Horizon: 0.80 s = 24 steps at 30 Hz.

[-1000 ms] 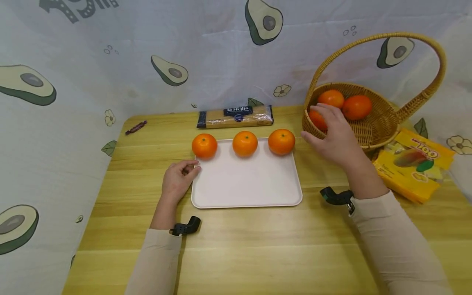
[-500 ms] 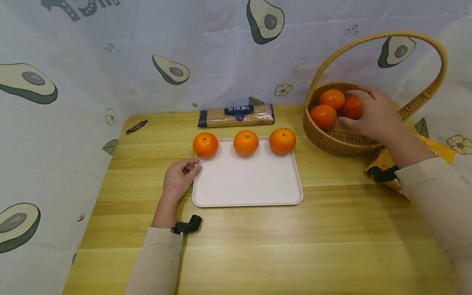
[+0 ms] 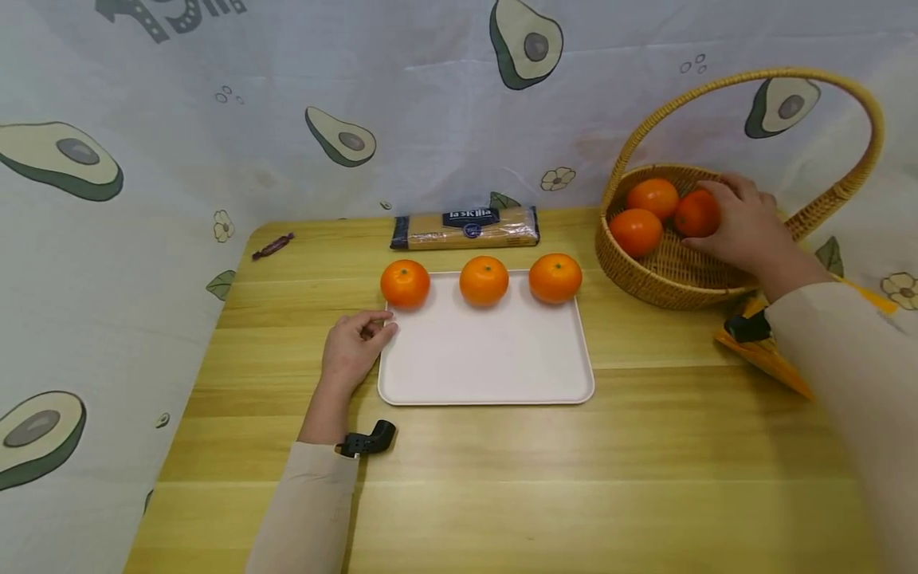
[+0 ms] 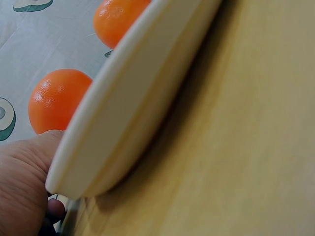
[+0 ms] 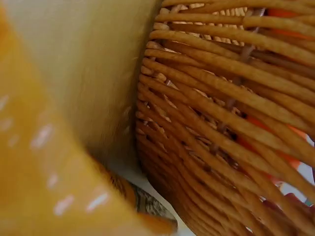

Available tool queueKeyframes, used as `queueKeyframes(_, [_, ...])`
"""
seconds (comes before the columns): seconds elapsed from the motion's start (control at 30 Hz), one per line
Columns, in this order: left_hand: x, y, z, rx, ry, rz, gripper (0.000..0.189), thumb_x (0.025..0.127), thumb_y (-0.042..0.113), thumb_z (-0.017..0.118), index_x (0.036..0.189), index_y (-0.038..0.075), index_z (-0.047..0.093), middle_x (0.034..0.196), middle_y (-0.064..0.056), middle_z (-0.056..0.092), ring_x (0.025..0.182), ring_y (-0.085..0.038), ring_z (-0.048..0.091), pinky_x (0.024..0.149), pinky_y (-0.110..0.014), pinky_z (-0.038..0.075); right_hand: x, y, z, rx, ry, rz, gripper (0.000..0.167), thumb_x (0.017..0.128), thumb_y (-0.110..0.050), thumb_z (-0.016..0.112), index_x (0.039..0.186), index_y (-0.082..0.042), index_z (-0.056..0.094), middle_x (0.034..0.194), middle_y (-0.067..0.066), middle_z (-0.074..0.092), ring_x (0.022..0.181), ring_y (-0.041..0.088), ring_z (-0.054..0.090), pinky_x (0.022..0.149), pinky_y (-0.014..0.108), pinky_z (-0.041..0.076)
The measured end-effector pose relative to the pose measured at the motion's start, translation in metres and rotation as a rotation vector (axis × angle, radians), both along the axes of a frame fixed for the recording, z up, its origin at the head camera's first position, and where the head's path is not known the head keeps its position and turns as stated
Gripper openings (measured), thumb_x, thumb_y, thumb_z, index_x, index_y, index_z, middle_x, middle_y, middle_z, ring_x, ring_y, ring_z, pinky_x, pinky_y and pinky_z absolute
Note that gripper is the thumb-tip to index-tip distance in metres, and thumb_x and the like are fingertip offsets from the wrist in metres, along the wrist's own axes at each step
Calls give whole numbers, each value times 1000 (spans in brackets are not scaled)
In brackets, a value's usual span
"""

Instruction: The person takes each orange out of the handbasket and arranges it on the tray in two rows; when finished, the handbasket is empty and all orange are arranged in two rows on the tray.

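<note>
My left hand (image 3: 351, 351) pinches the left rim of a white rectangular tray (image 3: 488, 359). Three oranges sit in a row along the tray's far edge: a left one (image 3: 405, 284), a middle one (image 3: 484, 281) and a right one (image 3: 555, 278). Inside the wicker basket (image 3: 663, 293), my right hand (image 3: 746, 227) holds the rightmost orange (image 3: 696, 214), its fingers and thumb curled round it. Two more oranges lie to its left, one in front (image 3: 636, 233) and one behind (image 3: 653, 198). The basket's woven side (image 5: 211, 108) hides most of that hand in the right wrist view.
A pack of spaghetti (image 3: 466, 229) lies behind the tray. At the table's far left corner is a small wrapped candy (image 3: 273, 245). A yellow bag (image 3: 763, 359) lies right of the basket, partly under the right forearm. The basket's tall handle (image 3: 760, 74) arches over it.
My right hand has moved from the basket's left side, by the front orange, to the rightmost orange and now grips it. The left hand has stayed at the tray's rim.
</note>
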State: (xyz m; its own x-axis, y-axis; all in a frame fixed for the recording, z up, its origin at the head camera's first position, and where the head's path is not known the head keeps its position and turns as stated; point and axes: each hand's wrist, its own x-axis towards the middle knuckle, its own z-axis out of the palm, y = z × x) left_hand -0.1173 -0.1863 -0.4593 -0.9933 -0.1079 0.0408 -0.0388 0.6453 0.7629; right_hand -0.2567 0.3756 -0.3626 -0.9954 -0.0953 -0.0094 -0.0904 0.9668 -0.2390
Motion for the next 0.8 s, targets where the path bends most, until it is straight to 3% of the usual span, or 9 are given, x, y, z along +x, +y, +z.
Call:
queueKeyframes(0.37, [-1,1,0,-2,-8,4,26,93,27,76,116,14,78,88,-8,68,87,-23,53,74,-31,41,-17,12,-21,-54,-28,-33,95,88,-20,73,163,-9,16,163,38,1,138,73,15,105,82,21])
queueKeyframes(0.57, [-1,1,1,-5,-16,8,26,93,27,76,116,15,77,89,-7,68,88,-22,53,75,-31,40,-18,12,-22,-55,-14,-28,86,88,-11,67,160,-3,21,157,43,13,133,69,24,105,80,24])
queueKeyframes(0.8, [-1,1,1,-7,-20,12,25,93,27,75,116,15,77,89,-7,68,87,-22,53,74,-31,40,-18,10,-21,-59,-15,-38,82,89,-12,66,158,1,24,154,45,17,131,67,27,106,79,25])
